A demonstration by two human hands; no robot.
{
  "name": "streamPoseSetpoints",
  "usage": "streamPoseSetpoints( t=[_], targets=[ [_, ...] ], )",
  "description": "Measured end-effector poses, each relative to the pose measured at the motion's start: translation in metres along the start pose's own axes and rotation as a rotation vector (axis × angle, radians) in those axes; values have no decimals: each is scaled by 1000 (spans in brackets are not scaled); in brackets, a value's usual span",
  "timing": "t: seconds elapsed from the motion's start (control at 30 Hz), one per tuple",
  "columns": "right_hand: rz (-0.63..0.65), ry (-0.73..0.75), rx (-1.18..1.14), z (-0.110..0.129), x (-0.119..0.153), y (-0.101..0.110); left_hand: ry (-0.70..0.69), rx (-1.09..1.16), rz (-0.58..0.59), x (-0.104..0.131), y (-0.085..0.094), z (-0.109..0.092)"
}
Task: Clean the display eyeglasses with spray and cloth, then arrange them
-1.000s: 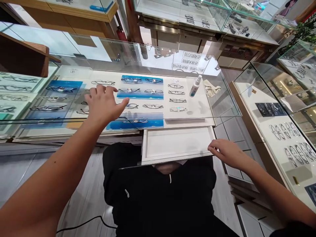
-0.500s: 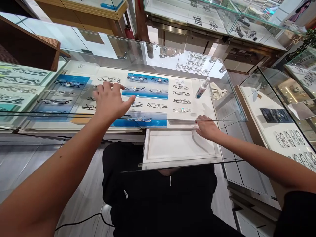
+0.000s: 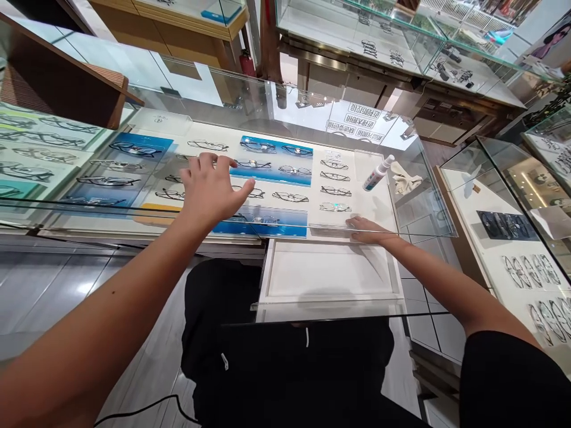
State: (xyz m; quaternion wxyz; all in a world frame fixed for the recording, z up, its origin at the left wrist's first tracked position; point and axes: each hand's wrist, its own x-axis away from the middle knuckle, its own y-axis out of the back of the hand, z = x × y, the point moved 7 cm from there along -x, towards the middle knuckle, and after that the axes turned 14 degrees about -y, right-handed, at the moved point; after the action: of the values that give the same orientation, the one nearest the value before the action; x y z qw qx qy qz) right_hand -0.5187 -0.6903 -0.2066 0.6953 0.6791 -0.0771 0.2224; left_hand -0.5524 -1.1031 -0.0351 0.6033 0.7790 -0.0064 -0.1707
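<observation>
My left hand (image 3: 216, 185) is spread over the left-middle part of the glass counter, its fingers apart and holding nothing. Below it lie several eyeglasses, partly covered by the hand. My right hand (image 3: 368, 230) reaches over the pulled-out white drawer (image 3: 330, 270) to the front right of the display, seemingly beneath the glass. Its fingers stretch toward the nearest pair of eyeglasses (image 3: 335, 207) in a short column, with a small gap between. No object shows in that hand. A white spray bottle (image 3: 378, 173) stands beyond it.
A crumpled pale cloth (image 3: 405, 178) lies right of the bottle. Blue display cards (image 3: 276, 172) carry more eyeglasses. The glass edge (image 3: 423, 232) runs across the front. A brown wooden stand (image 3: 66, 83) rises at the left; another glass case (image 3: 486, 249) is at the right.
My right hand has moved left and farther in toward the nearest eyeglasses, its fingers straighter. The left hand stays nearly in place over the counter. The view has shifted slightly.
</observation>
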Motion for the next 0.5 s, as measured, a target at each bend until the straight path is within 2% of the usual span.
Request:
streamPoseSetpoints(
  t=[0.2,0.33,0.5],
  targets=[
    [-25,-34,44,2,14,-24,3,16,5,0,-2,1],
    [-90,-32,102,7,18,-31,16,36,12,0,-2,1],
    [-89,-21,82,8,14,-37,11,52,0,0,-1,2]
  ],
)
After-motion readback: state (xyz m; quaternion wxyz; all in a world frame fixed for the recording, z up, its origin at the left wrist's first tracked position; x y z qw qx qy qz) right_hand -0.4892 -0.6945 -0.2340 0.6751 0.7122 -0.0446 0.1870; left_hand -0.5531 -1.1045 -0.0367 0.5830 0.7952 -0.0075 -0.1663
